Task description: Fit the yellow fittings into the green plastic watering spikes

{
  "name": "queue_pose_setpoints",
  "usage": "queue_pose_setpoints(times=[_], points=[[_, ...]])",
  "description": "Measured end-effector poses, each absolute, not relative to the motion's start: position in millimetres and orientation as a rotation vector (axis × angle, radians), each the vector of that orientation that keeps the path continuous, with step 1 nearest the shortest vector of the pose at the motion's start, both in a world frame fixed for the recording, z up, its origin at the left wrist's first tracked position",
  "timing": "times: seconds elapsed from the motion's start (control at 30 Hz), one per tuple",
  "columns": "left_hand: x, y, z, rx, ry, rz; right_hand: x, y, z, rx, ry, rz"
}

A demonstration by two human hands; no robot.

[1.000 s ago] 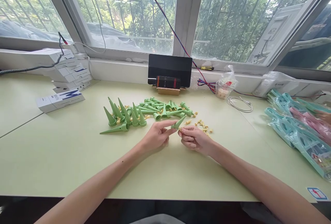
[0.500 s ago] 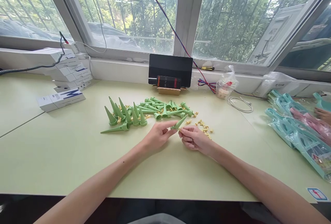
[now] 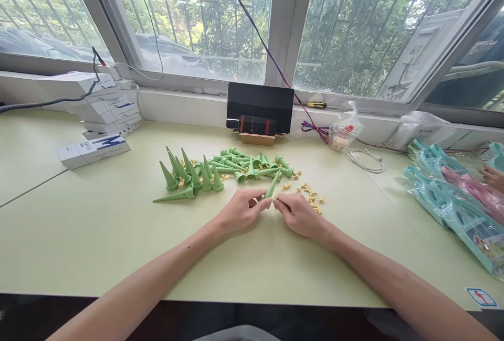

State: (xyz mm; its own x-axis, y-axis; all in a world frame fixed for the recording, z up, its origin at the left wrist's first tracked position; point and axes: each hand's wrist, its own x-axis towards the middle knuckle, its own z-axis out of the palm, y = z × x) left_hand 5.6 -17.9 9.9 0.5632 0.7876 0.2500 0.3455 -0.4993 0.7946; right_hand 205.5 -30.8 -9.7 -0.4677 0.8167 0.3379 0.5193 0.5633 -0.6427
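Reading blue "M" on white boxes (image 3: 94,147) near bench's left back corner; other print too small. Pale green bench (image 3: 98,246) under barred windows (image 3: 289,26), trees (image 3: 354,26) outside. Tablet (image 3: 260,102) at back edge. Bagged teal goods (image 3: 452,199) along right edge. Left hand (image 3: 238,210) and right hand (image 3: 301,214) meet mid-bench, fingers curled, both pinching green cone (image 3: 271,189), tip toward back edge, just before cone pile (image 3: 220,168); yellow bits (image 3: 311,196) beside right hand.

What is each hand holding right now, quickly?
Left hand: closed, pinching the green cone near its wide end.
Right hand: closed, pinching a small yellow piece at that same end.
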Motion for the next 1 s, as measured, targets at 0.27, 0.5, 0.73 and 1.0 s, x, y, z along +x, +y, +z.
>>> queue_pose_setpoints(times=[0.27,0.5,0.73,1.0], points=[[5.1,-18.6,13.1,2.045,0.898,0.803,206.4,-32.4,-4.8,-1.096,-2.267,0.344],[5.7,-18.5,12.0,2.031,0.906,0.813,206.3,-33.5,-4.3,-1.094,-2.252,0.328],[5.7,-16.5,10.2,2.060,0.897,0.825,205.1,-32.5,-6.8,-1.100,-2.198,0.489],[4.7,-15.1,6.9,2.031,0.907,0.873,203.2,-32.7,-6.2,-1.060,-2.044,0.744]])
